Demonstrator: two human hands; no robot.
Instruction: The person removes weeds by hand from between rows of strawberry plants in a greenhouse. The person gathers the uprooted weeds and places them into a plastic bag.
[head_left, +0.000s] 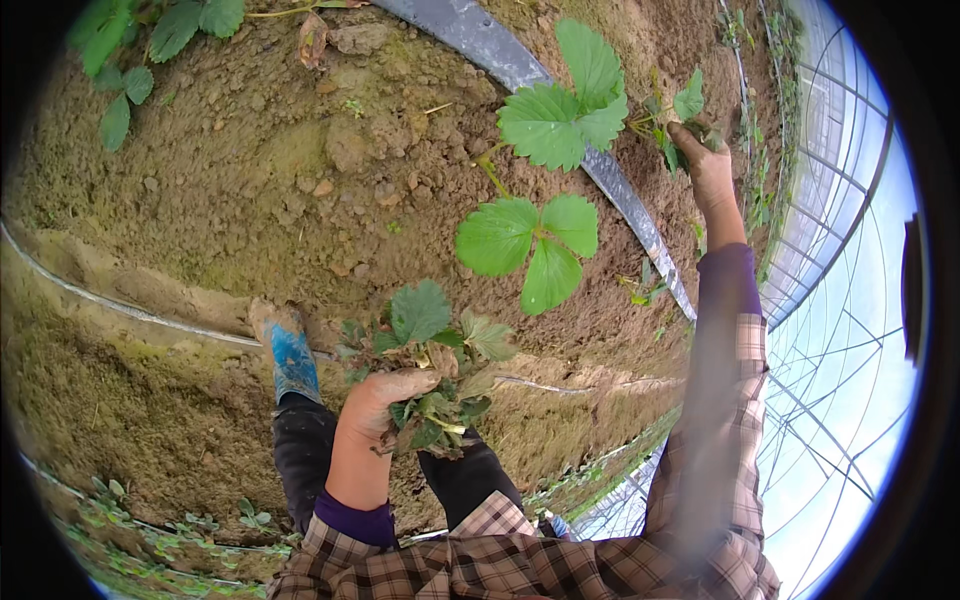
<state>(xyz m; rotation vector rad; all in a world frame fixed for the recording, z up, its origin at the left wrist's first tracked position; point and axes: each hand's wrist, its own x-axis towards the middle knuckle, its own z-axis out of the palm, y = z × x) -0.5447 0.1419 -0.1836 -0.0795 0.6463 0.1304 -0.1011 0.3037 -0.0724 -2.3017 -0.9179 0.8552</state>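
My left hand (394, 397) is closed around a bunch of strawberry leaves (420, 315), some green and some brown and withered, with a cut stem end showing below the fingers. Stretched out at the upper right, my right hand (701, 154) pinches leaves of a strawberry plant (688, 97) growing in the soil. Between the hands stands another strawberry plant with broad bright green leaves (551, 127). A flat black drip tape (634, 202) lies on the soil bed (262, 172) and passes under these leaves.
More strawberry leaves (176, 30) grow at the upper left, near a dry brown leaf (312, 39). A thin pale hose (120, 306) runs along the furrow beside my muddy blue boot (292, 356). Further plant rows (187, 544) and the greenhouse frame (840, 172) stand at the edges.
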